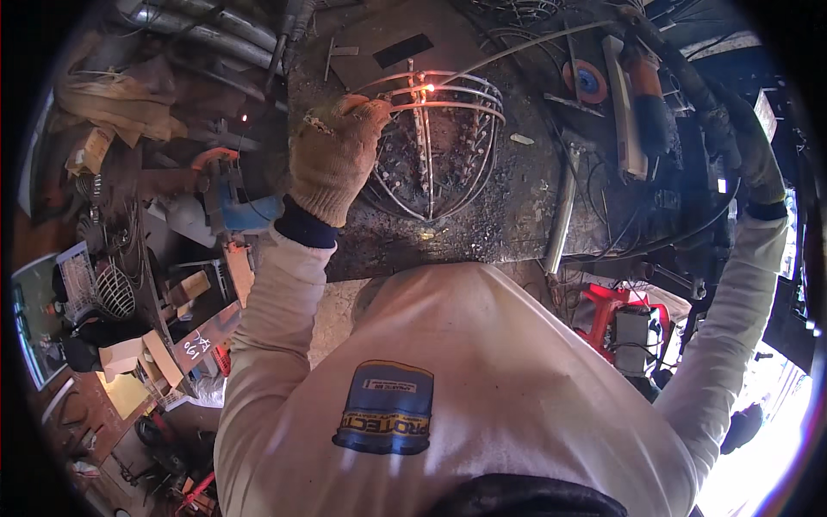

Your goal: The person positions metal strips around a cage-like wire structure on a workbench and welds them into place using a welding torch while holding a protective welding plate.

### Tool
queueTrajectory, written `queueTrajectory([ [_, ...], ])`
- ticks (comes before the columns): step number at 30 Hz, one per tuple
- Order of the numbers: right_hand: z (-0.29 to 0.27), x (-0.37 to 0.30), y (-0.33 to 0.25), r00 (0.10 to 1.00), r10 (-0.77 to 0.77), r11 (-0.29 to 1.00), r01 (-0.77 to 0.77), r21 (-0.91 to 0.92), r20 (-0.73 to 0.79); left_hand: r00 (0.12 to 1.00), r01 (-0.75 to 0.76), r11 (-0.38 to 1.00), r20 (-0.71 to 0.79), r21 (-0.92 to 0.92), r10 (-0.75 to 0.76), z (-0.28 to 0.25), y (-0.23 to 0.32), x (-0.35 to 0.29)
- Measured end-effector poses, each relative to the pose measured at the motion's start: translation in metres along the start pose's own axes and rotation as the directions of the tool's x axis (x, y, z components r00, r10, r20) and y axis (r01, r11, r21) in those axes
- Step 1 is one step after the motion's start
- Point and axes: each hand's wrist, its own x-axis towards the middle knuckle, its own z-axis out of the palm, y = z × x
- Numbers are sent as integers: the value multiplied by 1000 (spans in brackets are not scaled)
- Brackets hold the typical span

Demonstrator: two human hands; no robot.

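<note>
A rounded cage of bent metal rods (429,200) lies on the dark workbench (508,237). My left hand (338,159), in a knitted work glove, is closed on the cage's upper left side. A small bright orange glow sits at a rod joint near the cage's top, and the nearby rods look reddish. A thin welding rod (534,43) reaches that glow from the upper right, running back to a dark electrode holder (668,47). At the far right, in shadow, my gloved right hand (756,164) appears closed around the holder's rear; its fingers are hard to make out.
Right of the cage lie an angle grinder (646,95) with an orange body, a round disc (587,82) and a metal bar (562,211). Black cables run along the bench's right. Cardboard boxes (142,362) and clutter stand at left; a red-framed machine (607,310) is below right.
</note>
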Motion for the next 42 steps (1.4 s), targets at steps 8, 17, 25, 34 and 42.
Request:
queueTrajectory([
  [8, -5, -9, 0, 996, 75, 997, -74, 27, -38, 999, -36, 999, 13, 39, 35, 0, -3, 0],
  [17, -8, -21, 26, 988, 39, 999, -37, 17, -149, 998, -26, 999, 61, 33, 24, -1, -4, 2],
  [25, -11, -32, 21, 986, 71, 997, -75, -24, -149, 999, 7, 1000, 45, 14, -8, -10, 3, 8],
  [34, -12, -68, 17, 966, 183, 965, -142, 222, -180, 949, 315, 943, 42, -103, -313, -32, -68, 29],
  [42, 5, -90, 17, 953, 93, 994, -74, 75, -289, 706, 440, 815, 415, 378, -574, 45, -120, 81],
])
